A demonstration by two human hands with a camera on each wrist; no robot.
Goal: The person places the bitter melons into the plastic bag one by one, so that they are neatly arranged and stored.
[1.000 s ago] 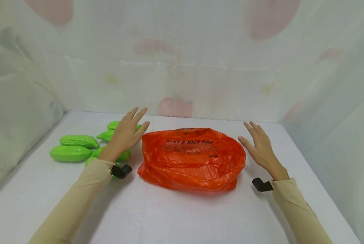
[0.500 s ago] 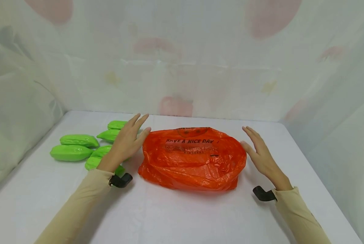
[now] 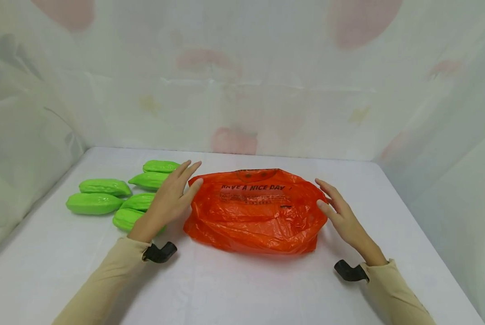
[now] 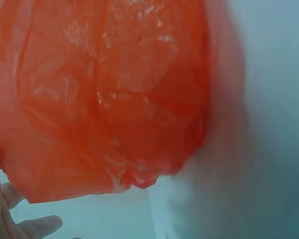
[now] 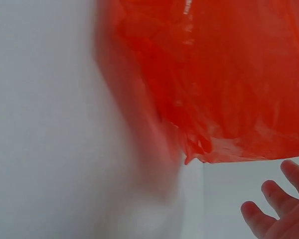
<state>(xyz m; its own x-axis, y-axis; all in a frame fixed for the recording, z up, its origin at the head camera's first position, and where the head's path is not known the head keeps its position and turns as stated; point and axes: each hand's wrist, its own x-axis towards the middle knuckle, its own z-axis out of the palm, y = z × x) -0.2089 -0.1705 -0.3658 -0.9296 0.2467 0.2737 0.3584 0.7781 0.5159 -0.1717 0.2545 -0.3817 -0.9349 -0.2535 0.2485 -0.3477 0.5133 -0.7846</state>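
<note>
An orange-red plastic bag, printed "HAVE A NICE DAY", stands with its mouth open in the middle of the table. By its left side is my left hand, fingers spread and mostly straight; the thumb lies near the bag's rim. My right hand is at the opposite side with fingers loosely extended, close to the rim. Whether either hand touches the plastic I cannot tell. The wrist views show the bag's sides near the left fingers and the right fingers.
Several glossy green, ridged, elongated pieces of produce lie on the left of the white table, among them one at the far left and one behind the left hand. A pale patterned curtain surrounds the table.
Both hands have come down and slightly nearer to the bag's two sides, the right one also moving left. The bag and the green produce have stayed in place.
</note>
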